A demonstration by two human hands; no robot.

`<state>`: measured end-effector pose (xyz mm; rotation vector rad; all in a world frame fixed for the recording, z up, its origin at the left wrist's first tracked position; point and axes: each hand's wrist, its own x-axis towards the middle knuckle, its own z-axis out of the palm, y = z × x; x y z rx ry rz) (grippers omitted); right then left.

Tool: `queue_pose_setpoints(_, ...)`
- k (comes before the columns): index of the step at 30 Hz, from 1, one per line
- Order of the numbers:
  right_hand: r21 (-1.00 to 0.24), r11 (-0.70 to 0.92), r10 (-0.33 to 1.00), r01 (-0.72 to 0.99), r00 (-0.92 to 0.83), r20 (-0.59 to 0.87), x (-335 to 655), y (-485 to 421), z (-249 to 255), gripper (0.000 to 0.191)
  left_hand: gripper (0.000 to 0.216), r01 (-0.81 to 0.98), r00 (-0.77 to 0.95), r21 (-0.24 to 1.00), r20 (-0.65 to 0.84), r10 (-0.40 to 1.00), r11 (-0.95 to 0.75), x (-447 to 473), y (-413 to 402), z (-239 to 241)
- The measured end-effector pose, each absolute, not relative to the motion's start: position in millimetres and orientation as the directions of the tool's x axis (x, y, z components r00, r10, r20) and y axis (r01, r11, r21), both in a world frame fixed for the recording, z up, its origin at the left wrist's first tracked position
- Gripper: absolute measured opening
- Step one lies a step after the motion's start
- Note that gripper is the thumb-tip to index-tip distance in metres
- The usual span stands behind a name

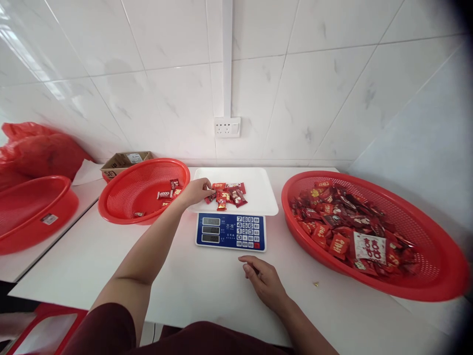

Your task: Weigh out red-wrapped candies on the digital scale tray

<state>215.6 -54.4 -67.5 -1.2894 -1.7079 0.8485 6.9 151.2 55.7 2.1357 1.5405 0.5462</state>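
Note:
My left hand (197, 191) reaches onto the white tray (258, 197) of a digital scale (231, 231), fingers pinched on a red candy packet at the left edge of a small pile of candies (229, 194). My right hand (263, 279) rests on the white table in front of the scale, fingers loosely curled, holding nothing. A red mesh basket (424, 276) on the right is full of red wrapped candies (343, 217). Another red mesh basket (125, 197) on the left holds only a few candies (168, 191).
A red plastic basin (33, 212) sits at the far left with red plastic bags (40, 150) behind it. A cardboard box (123, 160) stands behind the left basket. A wall socket (227, 127) is on the tiled wall. A small gold scrap (316, 284) lies on the table.

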Motion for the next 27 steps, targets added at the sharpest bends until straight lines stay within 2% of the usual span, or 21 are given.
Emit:
queue_pose_setpoints(7,-0.867,0.260,0.965,0.424,-0.150,0.216,215.1,-55.0,-66.7,0.035,0.014,0.807,0.307,0.507,0.079,0.949,-0.303,13.3,148.1,49.9)
queue_pose_setpoints(11,-0.869,0.259,0.965,0.422,-0.150,0.215,214.7,-55.3,-66.6,0.036,0.029,0.806,0.321,0.474,0.150,0.935,-0.353,23.1,143.3,49.3)
queue_pose_setpoints(14,-0.876,0.251,0.967,0.411,-0.147,0.207,214.6,-54.9,-66.3,0.036,0.040,0.762,0.429,0.448,0.192,0.882,-0.468,37.4,137.4,45.5)
queue_pose_setpoints(19,-0.881,0.233,0.971,0.412,-0.154,0.185,215.1,-54.8,-65.9,0.035,0.050,0.710,0.621,0.319,0.138,0.772,-0.628,56.6,132.4,37.1)
queue_pose_setpoints(23,-0.880,0.239,0.970,0.410,-0.142,0.197,215.6,-56.2,-65.8,0.035,0.044,0.695,0.656,0.299,0.105,0.747,-0.653,58.4,131.8,33.9)
queue_pose_setpoints(27,-0.876,0.241,0.969,0.418,-0.150,0.195,214.8,-56.6,-66.0,0.036,0.051,0.700,0.652,0.290,0.114,0.750,-0.653,56.4,130.1,32.9)
